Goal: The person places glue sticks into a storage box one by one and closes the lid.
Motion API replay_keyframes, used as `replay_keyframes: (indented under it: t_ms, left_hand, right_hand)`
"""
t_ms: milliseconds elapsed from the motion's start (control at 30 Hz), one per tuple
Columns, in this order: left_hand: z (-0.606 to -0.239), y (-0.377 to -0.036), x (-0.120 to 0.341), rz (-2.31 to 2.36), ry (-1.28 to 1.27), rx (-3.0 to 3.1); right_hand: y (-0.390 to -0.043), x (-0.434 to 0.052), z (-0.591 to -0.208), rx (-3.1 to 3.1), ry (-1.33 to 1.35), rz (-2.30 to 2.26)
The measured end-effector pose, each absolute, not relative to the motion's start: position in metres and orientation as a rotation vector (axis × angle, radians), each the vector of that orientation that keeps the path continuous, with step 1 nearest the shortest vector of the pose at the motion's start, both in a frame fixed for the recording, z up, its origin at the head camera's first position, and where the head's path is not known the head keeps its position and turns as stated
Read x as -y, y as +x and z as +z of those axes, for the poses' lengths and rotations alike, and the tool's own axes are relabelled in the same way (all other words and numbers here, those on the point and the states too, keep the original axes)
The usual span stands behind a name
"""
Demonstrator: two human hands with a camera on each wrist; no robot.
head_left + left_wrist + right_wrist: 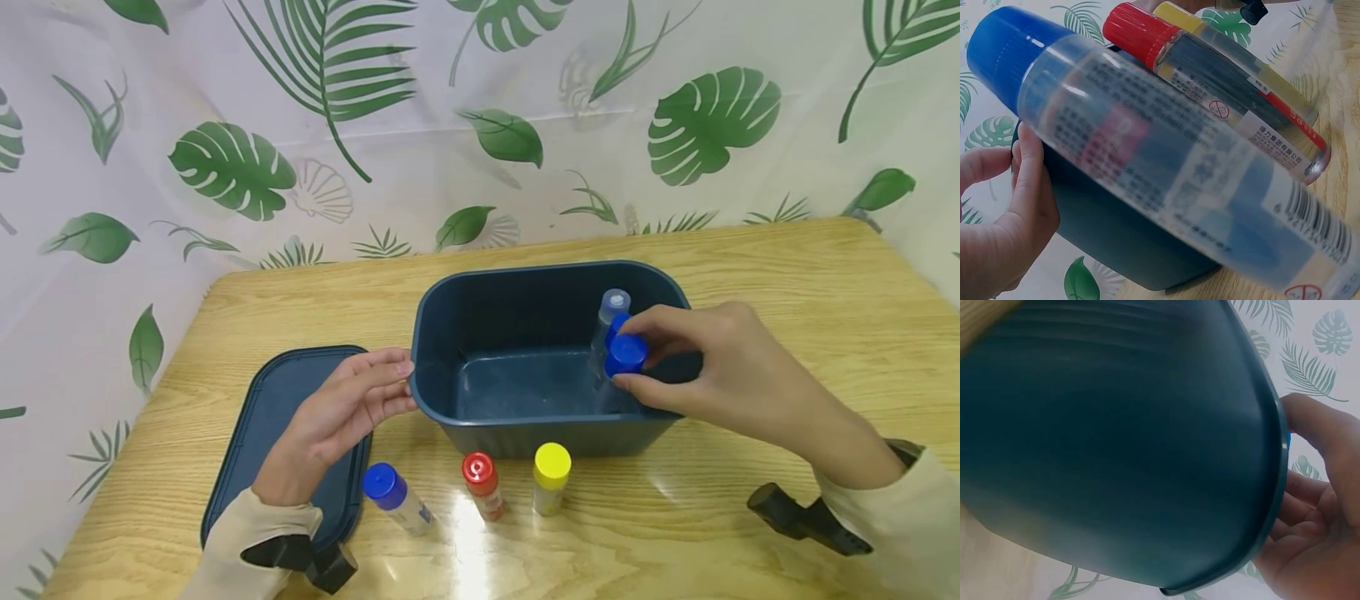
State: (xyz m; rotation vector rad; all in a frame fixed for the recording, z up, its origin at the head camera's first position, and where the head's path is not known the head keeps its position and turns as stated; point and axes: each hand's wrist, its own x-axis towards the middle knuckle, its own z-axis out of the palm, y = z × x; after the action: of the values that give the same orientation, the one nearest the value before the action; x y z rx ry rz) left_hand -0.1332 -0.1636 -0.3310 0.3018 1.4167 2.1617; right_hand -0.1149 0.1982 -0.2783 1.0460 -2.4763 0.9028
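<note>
A staged recording corner rather than a lived-in room; a light wooden worktop (750, 275) stands against a hung cloth backdrop (420, 125) printed with green leaves and pale shells, closing off the surroundings; a dark blue plastic bin (480, 333) and small capped tubes (551, 477) resemble sorting props.

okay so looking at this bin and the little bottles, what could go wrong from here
1. The right hand pinches a blue-capped bottle over the bin, close to two bottles already standing inside; setting it down could knock them over.
2. The left hand only touches the bin's rim with straight fingers, so the bin might slide.
3. Three bottles stand near the table's front edge, where a sleeve could tip them.
</note>
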Motion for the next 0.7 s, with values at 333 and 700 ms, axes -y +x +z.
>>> replay_keyframes:
  t_ms: [333, 700]
  left_hand:
    - [-0.33, -0.133, 0.165, 2.164, 0.317, -1.397]
    - [-0.331, -0.134, 0.165, 2.169, 0.31, -1.39]
  right_hand:
    - [-0.121, -0.2, -0.286, 2.541, 1.085, 0.883]
    - [-0.124, -0.2, -0.291, 2.607, 1.089, 0.901]
